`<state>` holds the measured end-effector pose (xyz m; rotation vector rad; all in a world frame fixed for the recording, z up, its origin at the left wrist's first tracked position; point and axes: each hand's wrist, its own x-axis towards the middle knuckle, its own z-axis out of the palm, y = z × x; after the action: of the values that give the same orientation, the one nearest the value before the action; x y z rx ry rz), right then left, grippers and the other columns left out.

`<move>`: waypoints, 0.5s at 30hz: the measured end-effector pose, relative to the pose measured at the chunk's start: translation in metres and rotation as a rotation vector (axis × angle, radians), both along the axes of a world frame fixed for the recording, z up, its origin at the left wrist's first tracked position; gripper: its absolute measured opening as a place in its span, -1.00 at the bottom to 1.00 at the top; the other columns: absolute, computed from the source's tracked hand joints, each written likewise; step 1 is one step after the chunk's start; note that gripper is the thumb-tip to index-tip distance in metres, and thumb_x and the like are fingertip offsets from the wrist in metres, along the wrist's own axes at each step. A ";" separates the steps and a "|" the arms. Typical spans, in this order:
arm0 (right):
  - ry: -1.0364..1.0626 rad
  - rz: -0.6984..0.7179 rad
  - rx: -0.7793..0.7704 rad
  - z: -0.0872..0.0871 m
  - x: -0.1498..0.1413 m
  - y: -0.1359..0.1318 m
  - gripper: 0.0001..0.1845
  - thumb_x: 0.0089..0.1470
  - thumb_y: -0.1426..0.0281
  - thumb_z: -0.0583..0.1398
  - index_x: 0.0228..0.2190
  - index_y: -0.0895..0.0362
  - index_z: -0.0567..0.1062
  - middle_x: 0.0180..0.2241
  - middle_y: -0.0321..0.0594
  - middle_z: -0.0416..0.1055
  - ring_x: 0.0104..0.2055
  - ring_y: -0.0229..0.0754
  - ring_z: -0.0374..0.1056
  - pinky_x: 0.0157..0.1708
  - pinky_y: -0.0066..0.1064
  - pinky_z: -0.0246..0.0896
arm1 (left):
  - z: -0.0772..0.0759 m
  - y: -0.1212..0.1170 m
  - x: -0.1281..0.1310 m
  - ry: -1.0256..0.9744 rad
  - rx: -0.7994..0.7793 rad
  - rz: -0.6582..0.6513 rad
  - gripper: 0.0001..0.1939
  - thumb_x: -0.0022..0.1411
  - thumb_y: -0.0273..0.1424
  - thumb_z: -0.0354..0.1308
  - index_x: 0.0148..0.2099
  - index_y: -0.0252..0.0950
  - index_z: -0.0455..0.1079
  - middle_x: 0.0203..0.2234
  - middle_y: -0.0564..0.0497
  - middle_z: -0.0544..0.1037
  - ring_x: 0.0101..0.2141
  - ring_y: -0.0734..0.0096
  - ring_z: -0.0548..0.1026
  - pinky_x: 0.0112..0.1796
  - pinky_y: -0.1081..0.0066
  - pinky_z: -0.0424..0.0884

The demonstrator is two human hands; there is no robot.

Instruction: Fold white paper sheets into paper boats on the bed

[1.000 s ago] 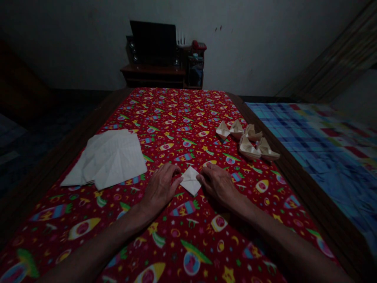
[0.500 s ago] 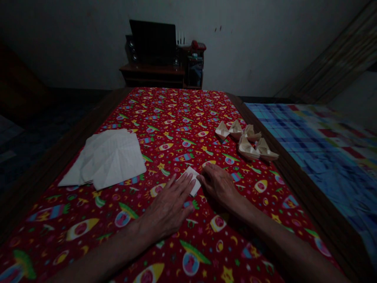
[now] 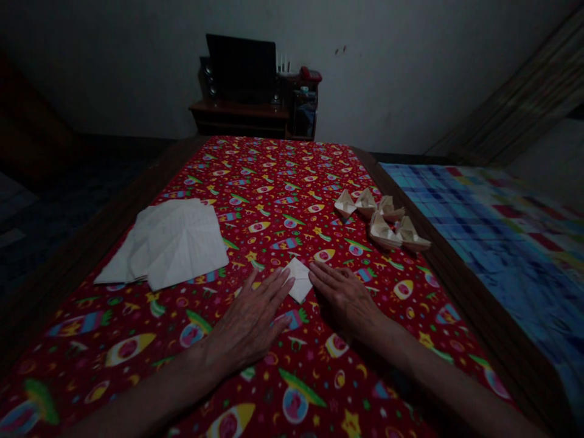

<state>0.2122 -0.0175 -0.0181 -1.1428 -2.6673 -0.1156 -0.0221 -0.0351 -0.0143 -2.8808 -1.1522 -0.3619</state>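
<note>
Red cloth [image 3: 292, 210] with rockets, stars and little flying saucers all over it covers the middle of your table [image 3: 148, 182], and the dark wooden edges show down both sides. Right in front of you, between your two hands, there's a small white paper square [image 3: 300, 281] folded up and lying flat, turned so it looks like a diamond, with crease lines on top.

Your left hand [image 3: 253, 317] is open and palm down, fingers a bit spread and thumb held away from them, with the fingertips on the left side of the square. Your right hand [image 3: 349, 299] is pretty flat too, fingers stretched out close together, tips right at the square's right corner. Can't really tell where your right thumb is, and neither hand is gripping anything.

Over to your left you've got a fanned-out pile of white paper sheets [image 3: 177, 240], creases showing on the top one. Off to the right, near the table's edge, a bunch of folded paper shapes [image 3: 385, 231] sit close together, pointy bits sticking up.

Past the far end there's a brown desk [image 3: 239, 111] with a black monitor [image 3: 241, 66] on it, plus a red phone [image 3: 311, 74] to the right of the screen. Blue plaid fabric [image 3: 438, 207] is spread out on the right side beyond the table. Pretty dim room, btw.
</note>
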 end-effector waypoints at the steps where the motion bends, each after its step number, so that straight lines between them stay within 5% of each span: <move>1: -0.006 -0.007 0.002 0.000 0.002 -0.002 -0.48 0.04 0.59 0.02 0.07 0.26 0.31 0.10 0.04 0.27 0.16 -0.02 0.15 -0.10 -0.14 0.16 | -0.001 -0.001 -0.003 -0.002 0.005 0.008 -0.47 0.33 -0.27 -0.08 0.28 -0.33 0.01 0.23 -0.17 0.13 0.22 0.17 0.09 0.18 -0.03 -0.01; 8: -0.008 -0.046 0.028 0.003 -0.004 0.003 -0.66 0.09 0.57 0.05 -0.09 0.21 0.42 0.01 0.01 0.36 0.09 -0.03 0.21 -0.10 -0.19 0.17 | -0.001 0.005 -0.017 -0.086 -0.043 0.042 -0.56 0.33 -0.38 -0.08 0.23 -0.31 0.11 0.15 -0.14 0.29 0.16 0.19 0.22 0.13 0.03 0.15; 15: -0.026 -0.008 0.084 0.007 -0.027 0.019 -0.88 0.15 0.50 0.09 -0.29 0.18 0.44 -0.17 -0.06 0.43 -0.06 -0.05 0.26 -0.09 -0.19 0.13 | 0.009 0.036 -0.004 -0.274 -0.116 0.070 -0.78 0.35 -0.45 -0.10 -0.15 -0.31 0.38 -0.26 -0.05 0.49 -0.21 0.33 0.41 -0.16 0.32 0.38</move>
<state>0.1849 0.0013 -0.0111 -1.1336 -2.6529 -0.2435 -0.0264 0.0011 -0.0051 -2.9478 -1.3499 -0.7293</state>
